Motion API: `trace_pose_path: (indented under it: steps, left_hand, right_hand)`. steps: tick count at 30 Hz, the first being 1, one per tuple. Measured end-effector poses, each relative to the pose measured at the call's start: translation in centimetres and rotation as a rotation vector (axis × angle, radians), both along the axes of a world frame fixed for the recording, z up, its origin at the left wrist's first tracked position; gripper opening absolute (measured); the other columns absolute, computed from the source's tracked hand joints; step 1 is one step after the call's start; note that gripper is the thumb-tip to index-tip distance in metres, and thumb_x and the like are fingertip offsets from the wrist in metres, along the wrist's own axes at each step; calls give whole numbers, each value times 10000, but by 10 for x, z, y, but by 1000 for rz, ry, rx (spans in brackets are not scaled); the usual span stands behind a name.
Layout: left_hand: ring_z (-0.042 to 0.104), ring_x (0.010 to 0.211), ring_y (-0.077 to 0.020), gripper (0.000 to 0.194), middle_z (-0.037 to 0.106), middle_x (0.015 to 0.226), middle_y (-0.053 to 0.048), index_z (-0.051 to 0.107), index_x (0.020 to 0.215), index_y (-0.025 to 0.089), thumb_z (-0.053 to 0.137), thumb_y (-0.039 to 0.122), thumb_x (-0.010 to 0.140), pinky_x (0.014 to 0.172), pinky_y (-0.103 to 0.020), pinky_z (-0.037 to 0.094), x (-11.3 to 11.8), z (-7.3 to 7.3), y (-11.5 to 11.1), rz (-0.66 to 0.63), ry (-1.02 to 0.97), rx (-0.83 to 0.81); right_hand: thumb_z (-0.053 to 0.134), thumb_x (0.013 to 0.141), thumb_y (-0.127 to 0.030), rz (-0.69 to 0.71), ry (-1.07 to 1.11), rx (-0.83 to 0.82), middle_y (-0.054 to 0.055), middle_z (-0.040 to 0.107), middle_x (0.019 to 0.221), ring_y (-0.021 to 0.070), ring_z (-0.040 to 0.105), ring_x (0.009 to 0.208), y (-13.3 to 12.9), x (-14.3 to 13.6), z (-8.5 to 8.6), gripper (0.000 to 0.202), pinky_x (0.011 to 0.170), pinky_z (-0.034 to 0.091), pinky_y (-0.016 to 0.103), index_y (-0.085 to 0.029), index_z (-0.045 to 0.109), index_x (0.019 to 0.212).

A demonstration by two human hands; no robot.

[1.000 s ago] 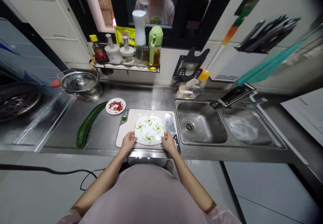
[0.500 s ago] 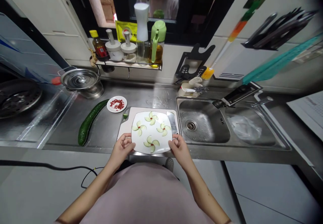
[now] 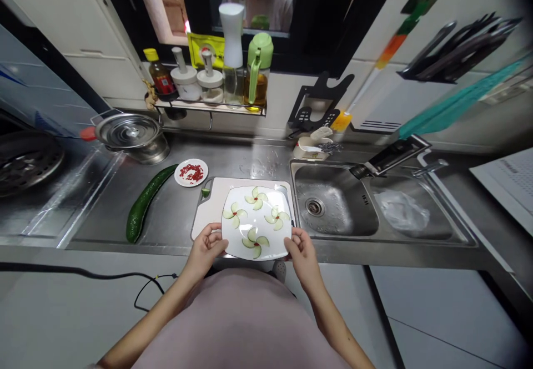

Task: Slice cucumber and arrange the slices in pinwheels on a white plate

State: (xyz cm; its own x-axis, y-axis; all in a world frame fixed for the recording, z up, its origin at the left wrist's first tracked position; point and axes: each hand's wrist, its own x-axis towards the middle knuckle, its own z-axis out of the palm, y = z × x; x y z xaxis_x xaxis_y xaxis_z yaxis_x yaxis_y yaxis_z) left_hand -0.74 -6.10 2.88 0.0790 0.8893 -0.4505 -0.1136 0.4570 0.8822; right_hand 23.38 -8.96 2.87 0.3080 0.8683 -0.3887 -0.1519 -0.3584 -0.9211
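Your left hand (image 3: pixel 205 248) and right hand (image 3: pixel 302 249) grip the white plate (image 3: pixel 256 223) by its near edges, above the cutting board (image 3: pixel 208 211). Keep the plate level, so the cucumber flowers (image 3: pixel 256 198) do not slide.

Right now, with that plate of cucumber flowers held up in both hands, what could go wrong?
The white plate is held only at its near edge by the left hand and right hand, so it could tip, and the cucumber flowers may slide off the far side. It also hangs over the cutting board close to the sink; a slip might drop it there and chip it.
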Motion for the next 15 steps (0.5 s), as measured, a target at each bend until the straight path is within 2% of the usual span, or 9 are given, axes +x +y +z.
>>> trace_pose_path:
  steps: [4, 8, 10, 12, 15]
  left_hand:
    - [565, 612, -119, 537, 583, 684, 32, 516, 1017, 192, 735, 439, 594, 602, -246, 472, 20, -5, 0, -33, -41, -12]
    - [555, 620, -105, 518, 569, 697, 37, 527, 1030, 199, 745, 452, 634, 634, -243, 461, 43, -19, -2, -154, -118, 11]
    - [567, 664, -109, 518, 606, 757, 10, 550, 1078, 197, 740, 458, 673, 674, -250, 454, 51, -26, -3, -304, -159, 16]
    - [577, 723, -119, 504, 638, 830, -23, 581, 1106, 191, 737, 446, 701, 709, -256, 442, 55, -31, -2, -451, -180, 34]
    - [559, 753, -119, 417, 636, 854, -34, 634, 1063, 175, 715, 419, 734, 715, -249, 417, 54, -36, 3, -527, -127, 82]
  right_hand:
    - [682, 702, -529, -211, 187, -34, 0, 681, 870, 170, 648, 739, -1, -7, -7, 445, 582, 527, 260, -236, 534, 1002]
    - [634, 756, -567, -370, 253, -30, 51, 697, 1099, 217, 671, 984, -3, 0, -23, 531, 781, 579, 345, -234, 553, 1162]
    - [625, 757, -591, -428, 227, -55, 79, 690, 1145, 244, 667, 1021, -13, 18, -32, 602, 825, 580, 394, -220, 557, 1226]
    - [622, 739, -627, -471, 177, -88, 96, 669, 1201, 269, 665, 1032, -35, 48, -38, 689, 816, 587, 436, -233, 534, 1297]
    - [632, 689, -705, -563, 84, -155, 111, 657, 1215, 296, 679, 968, -87, 99, -32, 802, 716, 610, 456, -291, 488, 1361]
